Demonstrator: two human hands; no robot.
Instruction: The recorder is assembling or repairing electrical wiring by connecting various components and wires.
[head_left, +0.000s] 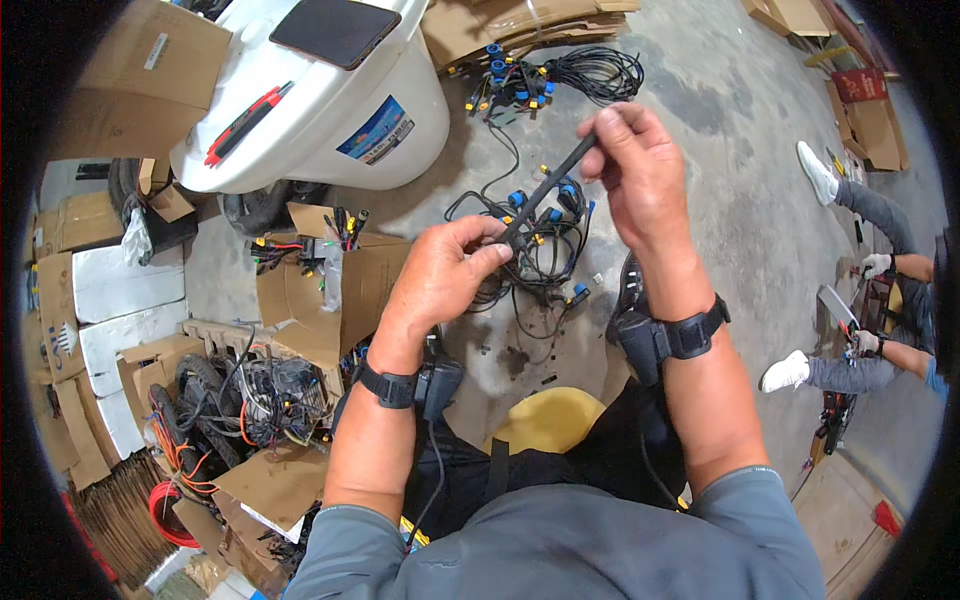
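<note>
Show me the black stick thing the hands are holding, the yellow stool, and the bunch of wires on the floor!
black sleeve (552,182), head view, middle of its length between the hands
yellow stool (545,418), head view, seat top
wire bundle (545,240), head view, tangled middle

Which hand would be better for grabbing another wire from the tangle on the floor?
Probably the left hand. It pinches the lower end of the black tube right over the wire tangle with blue connectors. The right hand holds the upper end, higher and farther away.
</note>
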